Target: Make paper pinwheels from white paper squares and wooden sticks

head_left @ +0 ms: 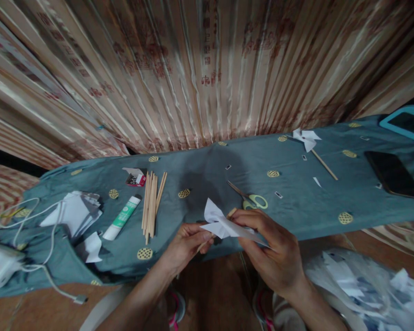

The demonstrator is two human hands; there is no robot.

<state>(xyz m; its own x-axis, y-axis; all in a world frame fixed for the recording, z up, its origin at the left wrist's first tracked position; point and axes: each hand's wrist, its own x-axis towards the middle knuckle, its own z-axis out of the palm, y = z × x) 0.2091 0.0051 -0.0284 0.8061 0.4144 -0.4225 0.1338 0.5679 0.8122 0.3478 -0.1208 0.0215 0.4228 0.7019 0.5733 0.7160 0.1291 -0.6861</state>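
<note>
Both my hands are at the table's front edge, closed on a folded white paper piece (221, 223) that rests against a thin wooden stick (232, 212). My left hand (186, 243) pinches the paper's left side. My right hand (269, 248) grips the paper's right side and the stick. Just beyond my right hand lie scissors (250, 198) with green handles. A bundle of several wooden sticks (151, 204) and a green-and-white glue stick (122, 217) lie to the left.
A finished white paper pinwheel on a stick (308, 140) lies at the far right. A black phone (393, 174), a teal-framed tablet (405, 122), a stack of white paper (74, 211), a white cable (31, 216) and a small red box (136, 178) sit on the blue-grey cloth (296, 202). A curtain hangs behind.
</note>
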